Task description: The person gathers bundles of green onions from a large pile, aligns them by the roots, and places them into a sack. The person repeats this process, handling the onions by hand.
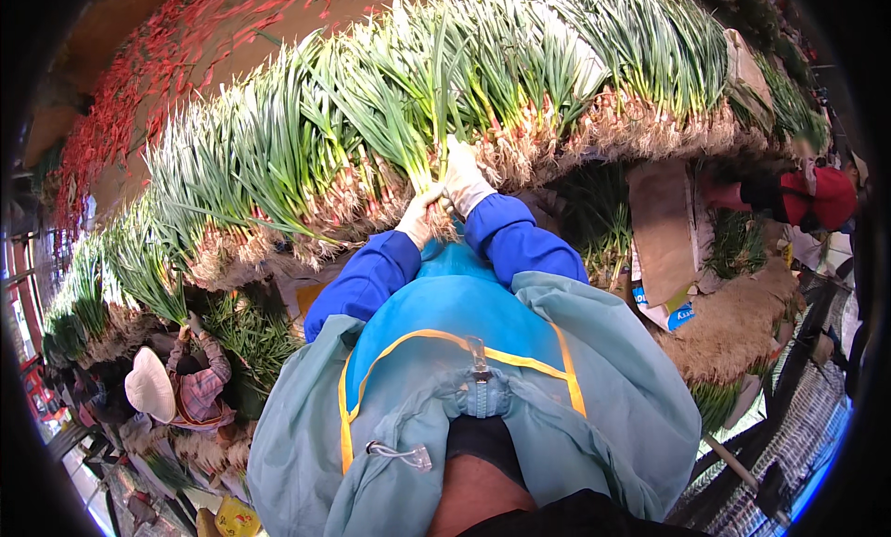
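Note:
My left hand [420, 215], in a pale glove, grips a small bunch of green garlic [418, 162] just above its pale, fibrous roots. The leaves fan up and away from me. My right hand [465, 176], also gloved, is right beside it with fingers closed around stalks at the bunch's right side; which stalks exactly is partly hidden. Beyond both hands, a long row of green garlic [278, 147] lies across a raised surface, roots towards me and leaves pointing away. A blue apron [445, 293] with yellow trim covers my front.
Red strips [118, 119] litter the brown surface behind the row. A person in a wide hat [150, 385] handles plants at left; another person in red [821, 197] is at far right. Cardboard [661, 224] and a root-side-up stack of plants [731, 321] stand at right.

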Demonstrator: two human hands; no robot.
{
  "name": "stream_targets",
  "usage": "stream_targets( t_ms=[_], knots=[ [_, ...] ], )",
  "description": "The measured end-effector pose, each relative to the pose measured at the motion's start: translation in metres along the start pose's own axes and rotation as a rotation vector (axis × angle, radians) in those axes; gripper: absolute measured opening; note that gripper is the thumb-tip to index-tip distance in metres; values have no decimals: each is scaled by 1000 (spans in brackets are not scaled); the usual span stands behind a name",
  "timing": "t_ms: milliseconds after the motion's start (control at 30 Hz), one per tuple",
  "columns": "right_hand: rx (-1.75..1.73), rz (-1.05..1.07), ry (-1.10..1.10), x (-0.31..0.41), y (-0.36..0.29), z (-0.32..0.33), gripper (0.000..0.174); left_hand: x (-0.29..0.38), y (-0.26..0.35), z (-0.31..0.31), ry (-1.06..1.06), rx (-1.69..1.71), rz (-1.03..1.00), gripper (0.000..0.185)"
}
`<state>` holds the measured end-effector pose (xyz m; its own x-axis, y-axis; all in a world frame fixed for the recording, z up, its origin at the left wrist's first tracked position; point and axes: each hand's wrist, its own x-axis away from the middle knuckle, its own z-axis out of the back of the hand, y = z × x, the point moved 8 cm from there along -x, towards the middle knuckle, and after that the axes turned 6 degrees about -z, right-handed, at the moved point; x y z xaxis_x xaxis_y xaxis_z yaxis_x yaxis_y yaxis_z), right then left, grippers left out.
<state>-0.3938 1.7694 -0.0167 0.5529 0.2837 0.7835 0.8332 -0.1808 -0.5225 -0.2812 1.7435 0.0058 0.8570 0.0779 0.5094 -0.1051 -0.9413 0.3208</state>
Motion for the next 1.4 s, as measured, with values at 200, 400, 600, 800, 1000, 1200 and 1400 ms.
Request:
stream_targets(
  t_ms=[200,400,600,800,1000,1200,1400],
  knots=[
    [254,-380,-221,6,37,-8,24,9,7,-6,-108,25,51,21],
    [1380,378,74,2,10,20,23,3,22,16,264,-302,-90,16],
    [1660,342,115,20,71,201,18,-25,59,-10,135,-334,-201,19],
    [1987,-250,-289,51,79,291,37,-19,41,6,183,-367,-53,16],
    [400,-169,-528,5,19,47,32,-11,14,13,211,-338,50,18],
    [258,-162,-744,44,0,-35,19,7,22,-1,-22,197,151,35],
    [740,115,-523,53,-14,-31,20,11,22,-2,-33,113,16,26]
  ],
)
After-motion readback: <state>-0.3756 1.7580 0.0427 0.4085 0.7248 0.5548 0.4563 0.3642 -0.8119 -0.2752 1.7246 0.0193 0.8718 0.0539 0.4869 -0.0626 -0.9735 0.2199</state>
